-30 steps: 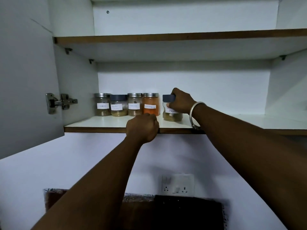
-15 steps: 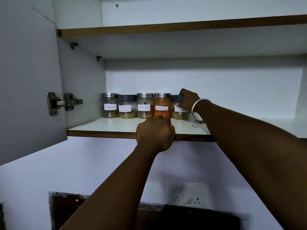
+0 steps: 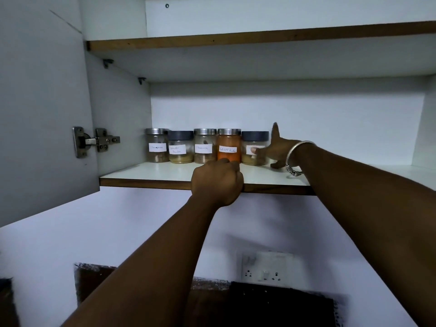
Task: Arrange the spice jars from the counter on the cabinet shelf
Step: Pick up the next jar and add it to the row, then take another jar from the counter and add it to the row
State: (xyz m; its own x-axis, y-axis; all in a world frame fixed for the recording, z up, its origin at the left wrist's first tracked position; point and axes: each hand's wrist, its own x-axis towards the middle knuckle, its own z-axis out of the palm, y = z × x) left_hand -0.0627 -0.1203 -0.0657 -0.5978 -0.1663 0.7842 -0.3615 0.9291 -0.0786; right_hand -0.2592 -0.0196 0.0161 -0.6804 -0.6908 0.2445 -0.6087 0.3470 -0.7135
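Note:
Several labelled spice jars stand in a row at the back left of the white cabinet shelf (image 3: 151,173). From the left: a steel-lidded jar (image 3: 157,145), a dark-lidded jar (image 3: 180,147), another steel-lidded jar (image 3: 204,146), an orange chilli-powder jar (image 3: 228,145) and a dark-lidded jar (image 3: 254,138). My right hand (image 3: 278,152) is beside that last jar with fingers spread, the thumb touching its label. My left hand (image 3: 217,182) is a closed fist resting on the shelf's front edge, below the orange jar.
The cabinet door (image 3: 42,114) hangs open at the left on a metal hinge (image 3: 94,141). A second shelf (image 3: 236,38) runs above. The shelf continues to the right of the jars. A wall socket (image 3: 266,267) sits below.
My right hand pushed the dark-lidded jar back into the row next to the orange jar, then opened its fingers off the lid. The left fist stayed on the shelf edge.

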